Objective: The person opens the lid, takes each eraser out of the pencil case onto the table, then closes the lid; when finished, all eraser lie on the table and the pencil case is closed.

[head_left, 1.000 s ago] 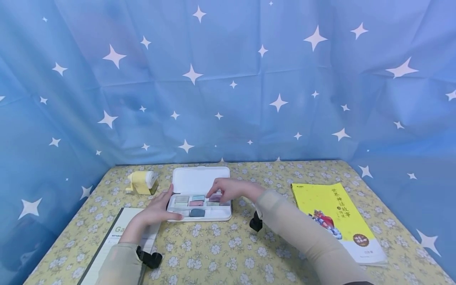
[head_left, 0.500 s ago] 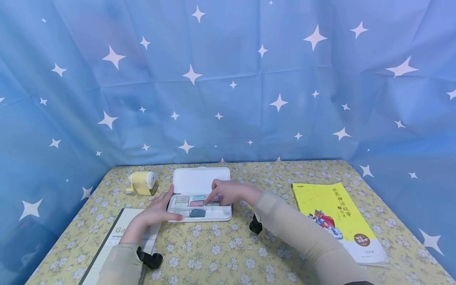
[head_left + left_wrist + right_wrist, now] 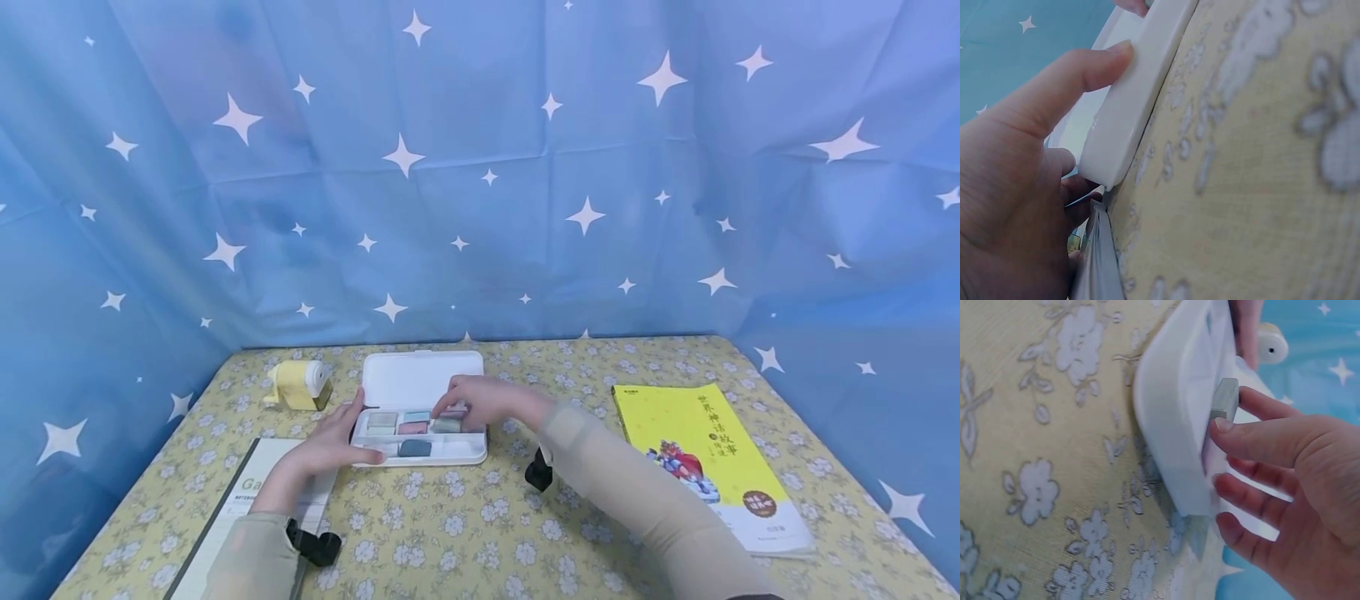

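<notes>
A white plastic case (image 3: 463,451) lies on the table with its lid (image 3: 423,379) tipped back. Small coloured blocks fill its compartments, among them a pink block (image 3: 413,427) and a dark blue-grey block (image 3: 415,448). My left hand (image 3: 324,443) grips the case's left end, thumb on the front wall (image 3: 1124,119). Over the right part of the case, my right hand (image 3: 483,402) pinches a grey-green block (image 3: 1227,400) between thumb and index finger. The other right fingers hang beside the case. A purplish block behind the right fingers is partly hidden.
A yellow pencil sharpener (image 3: 298,385) stands left of the lid. Under the left forearm lies a notebook (image 3: 236,504). To the right, near the other sleeve, rests a yellow book (image 3: 686,433). A blue star-patterned curtain (image 3: 480,208) closes off the back.
My right index finger dipped toward the pink block, then drew back up. The grey-green block now shows between thumb and finger. My left hand has stayed on the case.
</notes>
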`<act>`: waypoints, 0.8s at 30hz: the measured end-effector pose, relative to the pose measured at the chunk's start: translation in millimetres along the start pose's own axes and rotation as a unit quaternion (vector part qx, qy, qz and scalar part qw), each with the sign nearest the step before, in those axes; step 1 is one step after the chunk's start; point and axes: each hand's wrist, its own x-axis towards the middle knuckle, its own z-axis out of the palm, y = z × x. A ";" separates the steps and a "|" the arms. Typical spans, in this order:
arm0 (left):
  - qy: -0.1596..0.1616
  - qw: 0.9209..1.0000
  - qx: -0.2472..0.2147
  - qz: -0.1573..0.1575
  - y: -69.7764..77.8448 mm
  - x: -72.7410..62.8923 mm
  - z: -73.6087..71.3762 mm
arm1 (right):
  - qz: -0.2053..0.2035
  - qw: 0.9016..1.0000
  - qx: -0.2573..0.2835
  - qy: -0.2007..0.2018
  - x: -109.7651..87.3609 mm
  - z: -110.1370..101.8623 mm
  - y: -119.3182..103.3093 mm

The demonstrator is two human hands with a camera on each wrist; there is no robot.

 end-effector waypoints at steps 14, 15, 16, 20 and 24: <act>-0.004 1.000 0.009 0.006 -0.3 -0.6 1.4 | 0.026 0.979 0.180 0.089 -43.7 -1.9 2.5; -0.005 1.000 0.008 0.007 -0.1 -0.8 1.5 | 0.029 0.977 0.186 0.097 -48.4 -1.6 2.7; -0.005 1.000 0.007 0.008 0.1 -1.1 1.3 | 0.032 0.975 0.192 0.104 -52.8 -1.4 3.5; -0.011 1.000 0.001 0.012 0.4 -2.4 -0.1 | 0.044 0.968 0.209 0.129 -67.0 0.3 10.5; -0.012 1.000 0.006 0.014 1.8 -2.3 -0.5 | 0.055 0.962 0.220 0.151 -79.3 0.5 15.8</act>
